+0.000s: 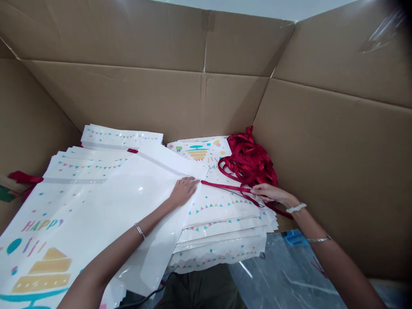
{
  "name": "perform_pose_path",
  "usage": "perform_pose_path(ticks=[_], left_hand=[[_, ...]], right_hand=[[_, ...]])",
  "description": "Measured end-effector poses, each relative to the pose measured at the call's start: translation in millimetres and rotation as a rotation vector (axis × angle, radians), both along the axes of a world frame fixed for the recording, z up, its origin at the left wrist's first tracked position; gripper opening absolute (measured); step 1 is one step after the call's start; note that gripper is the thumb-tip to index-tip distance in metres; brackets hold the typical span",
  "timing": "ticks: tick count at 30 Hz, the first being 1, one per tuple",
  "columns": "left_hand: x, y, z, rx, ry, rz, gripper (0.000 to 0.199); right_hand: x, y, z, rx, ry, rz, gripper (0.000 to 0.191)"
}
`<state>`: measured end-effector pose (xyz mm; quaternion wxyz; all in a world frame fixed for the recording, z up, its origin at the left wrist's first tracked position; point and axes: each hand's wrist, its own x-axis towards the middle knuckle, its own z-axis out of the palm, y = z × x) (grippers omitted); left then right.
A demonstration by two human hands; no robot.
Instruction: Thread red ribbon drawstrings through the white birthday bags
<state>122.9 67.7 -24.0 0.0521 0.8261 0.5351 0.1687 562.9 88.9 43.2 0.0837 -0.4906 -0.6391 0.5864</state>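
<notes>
A white sheet (151,193) lies over a stack of printed bags (41,240) at the left. My left hand (185,191) rests on its right corner, fingers stretched toward the end of a red ribbon (222,186). The ribbon runs from that corner to my right hand (265,193), whose thumb and fingers pinch it. Beneath my right hand lies a second stack of printed bags (222,214) with bunting patterns. A tangled heap of red ribbon (251,159) sits just behind my right hand.
Tall cardboard walls (144,94) enclose the back and both sides. More red ribbon (27,177) sticks out at the left edge. A blue object (294,237) lies on the grey marble-like floor (277,270) at the lower right. A dark cable (144,298) runs near the bottom.
</notes>
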Motion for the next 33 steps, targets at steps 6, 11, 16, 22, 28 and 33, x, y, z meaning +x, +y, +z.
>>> perform_pose_path(ticks=[6,11,16,22,28,33], left_hand=[[1,1,1.2,-0.012,-0.004,0.002,0.046],[1,1,-0.1,-0.014,0.004,0.009,0.047],[0,1,-0.2,-0.001,-0.004,-0.001,0.046],[0,0,1.4,-0.017,-0.011,-0.002,0.047],[1,1,-0.8,0.001,0.006,-0.004,0.047],[5,0,-3.6,0.006,0.016,0.015,0.048]], right_hand=[[39,-24,-14.0,0.02,-0.06,-0.097,0.06],[34,-44,-27.7,-0.003,-0.049,-0.207,0.061],[30,-48,-38.3,0.024,-0.035,-0.256,0.066],[30,-48,-40.3,0.03,0.009,-0.272,0.063],[20,-48,-37.8,0.048,-0.011,-0.322,0.053],[1,-39,-37.5,0.069,-0.026,-0.318,0.048]])
